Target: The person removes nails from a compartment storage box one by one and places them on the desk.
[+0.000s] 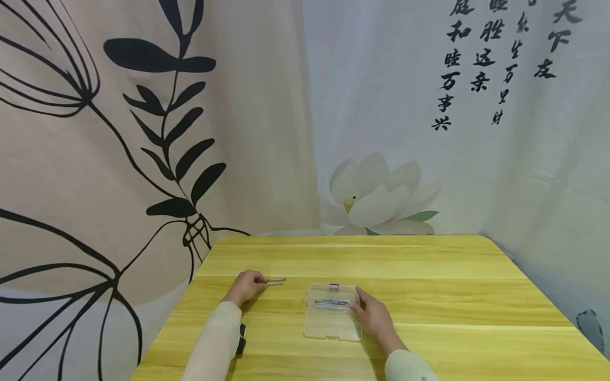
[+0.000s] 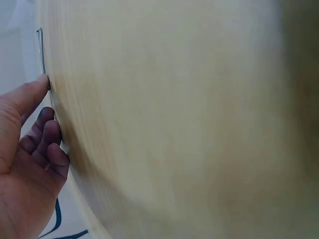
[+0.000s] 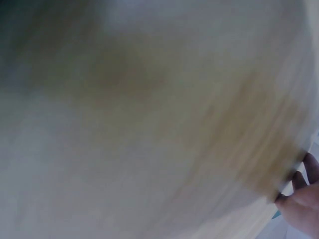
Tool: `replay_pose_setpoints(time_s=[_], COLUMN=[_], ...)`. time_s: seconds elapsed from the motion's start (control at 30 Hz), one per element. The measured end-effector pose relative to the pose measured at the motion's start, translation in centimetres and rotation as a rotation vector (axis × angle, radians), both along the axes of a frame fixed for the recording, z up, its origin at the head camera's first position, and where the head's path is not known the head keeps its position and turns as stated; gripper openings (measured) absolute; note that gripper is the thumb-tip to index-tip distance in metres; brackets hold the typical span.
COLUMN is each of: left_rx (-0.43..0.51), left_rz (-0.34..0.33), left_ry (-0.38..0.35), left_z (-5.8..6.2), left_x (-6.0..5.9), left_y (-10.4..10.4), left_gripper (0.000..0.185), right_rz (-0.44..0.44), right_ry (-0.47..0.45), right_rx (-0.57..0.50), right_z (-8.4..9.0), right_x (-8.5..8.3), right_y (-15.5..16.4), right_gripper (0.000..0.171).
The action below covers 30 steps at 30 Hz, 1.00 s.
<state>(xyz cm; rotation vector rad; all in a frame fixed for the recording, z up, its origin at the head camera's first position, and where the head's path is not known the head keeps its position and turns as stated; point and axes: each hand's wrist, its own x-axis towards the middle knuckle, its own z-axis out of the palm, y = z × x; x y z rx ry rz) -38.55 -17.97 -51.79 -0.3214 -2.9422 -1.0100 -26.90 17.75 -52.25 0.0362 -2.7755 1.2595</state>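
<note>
Left of centre in the head view, the left hand [image 1: 245,287] pinches a thin metal pin [image 1: 276,281] between curled fingers [image 2: 42,82], its tip pointing right just above the yellow table [image 1: 429,275]. At lower centre lies a clear plastic box [image 1: 332,320] holding more pins [image 1: 331,302]. The right hand [image 1: 374,317] rests on the box's right edge, fingers relaxed.
</note>
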Motion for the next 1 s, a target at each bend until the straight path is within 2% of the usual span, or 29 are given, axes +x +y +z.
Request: replay_pose_setpoints(time_s=[0.3,0.53,0.7,0.87,1.0], left_rx=[0.001,0.005,0.003,-0.002,-0.001], left_rz=[-0.013,0.032,0.040,0.042,0.043], left_ry=[-0.002,0.004,0.007,-0.005,-0.021], left_z=[-0.1,-0.3,-0.3,0.2,0.8], left_x=[-0.7,-1.1,-1.1,-0.9,-0.7], left_y=[0.9,1.4,1.2,1.2,1.2], left_gripper=[0.007,0.010,0.012,0.010,0.016], right_rz=[0.003,-0.002,-0.002,-0.004,-0.001], right_ry=[0.001,0.007,0.000,0.010,0.011], right_rx=[0.011,0.009,0.022,0.032,0.039], right_z=[0.0,0.3,0.3,0.1,0.1], right_x=[0.1,0.2,0.1,0.0,0.0], right_y=[0.0,0.1,0.1,0.2,0.2], right_gripper=[0.055,0.054,0.055,0.054,0.053])
